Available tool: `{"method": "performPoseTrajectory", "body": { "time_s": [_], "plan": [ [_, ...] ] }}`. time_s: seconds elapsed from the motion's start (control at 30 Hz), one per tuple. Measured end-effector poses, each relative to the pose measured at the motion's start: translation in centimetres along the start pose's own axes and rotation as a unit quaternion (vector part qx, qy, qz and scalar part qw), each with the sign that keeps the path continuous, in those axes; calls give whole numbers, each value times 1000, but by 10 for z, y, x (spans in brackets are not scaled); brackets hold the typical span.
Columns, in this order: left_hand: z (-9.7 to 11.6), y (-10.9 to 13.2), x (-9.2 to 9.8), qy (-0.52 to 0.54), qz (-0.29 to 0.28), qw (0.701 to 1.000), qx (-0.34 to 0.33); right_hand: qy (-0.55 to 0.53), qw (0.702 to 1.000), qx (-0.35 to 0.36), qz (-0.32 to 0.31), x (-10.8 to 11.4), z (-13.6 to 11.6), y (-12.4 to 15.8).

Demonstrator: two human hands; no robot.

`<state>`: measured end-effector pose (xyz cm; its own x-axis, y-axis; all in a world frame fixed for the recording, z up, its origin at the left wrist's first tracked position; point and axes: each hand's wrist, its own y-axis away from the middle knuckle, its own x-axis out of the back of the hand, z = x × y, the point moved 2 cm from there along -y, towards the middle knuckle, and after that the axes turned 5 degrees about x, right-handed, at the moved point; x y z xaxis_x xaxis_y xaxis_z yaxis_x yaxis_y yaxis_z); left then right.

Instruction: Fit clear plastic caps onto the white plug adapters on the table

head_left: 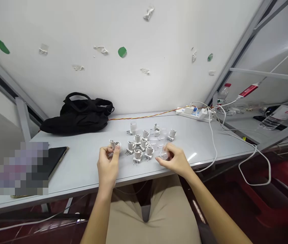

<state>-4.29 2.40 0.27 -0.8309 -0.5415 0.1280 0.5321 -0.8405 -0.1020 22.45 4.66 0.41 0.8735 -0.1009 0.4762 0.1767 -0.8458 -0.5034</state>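
Several small white two-pin plug lamp holders (137, 145) lie in a loose cluster on the pale table (80, 159), some upright and some tipped over. Among them are several clear plastic pieces (156, 144). My left hand (107, 159) is shut on a white lamp holder (113, 144), pinching it with the fingertips at the cluster's left side. My right hand (170, 158) holds a clear plastic piece (163, 155) between thumb and fingers at the right side. The two hands are apart.
A black bag (76, 115) lies at the table's far left, and a dark tablet (57, 160) is near the left edge. At the back are a white power strip (193, 113), a red-and-yellow twisted wire (144, 117) and a plastic bottle (223, 93). A white cable (213, 135) drapes over the right edge.
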Motion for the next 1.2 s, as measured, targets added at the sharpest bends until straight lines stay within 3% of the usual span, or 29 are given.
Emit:
{"method": "performPoseTrajectory", "body": {
  "time_s": [0.23,0.47,0.63,0.93,1.2],
  "plan": [
    [7,1,-7,-175,-24,984,-28,-4,998,-61,0,-6,6,1],
    [6,2,-12,-222,-62,971,-54,-5,999,-1,46,-7,7,1],
    [5,2,-11,-222,-99,968,-66,25,998,19,48,-6,5,1],
    [-1,2,-9,-143,-159,977,-14,-2,1000,16,25,-9,4,2],
    [4,3,-8,-124,-152,981,-4,-37,999,10,21,-10,3,4]
  ]
}}
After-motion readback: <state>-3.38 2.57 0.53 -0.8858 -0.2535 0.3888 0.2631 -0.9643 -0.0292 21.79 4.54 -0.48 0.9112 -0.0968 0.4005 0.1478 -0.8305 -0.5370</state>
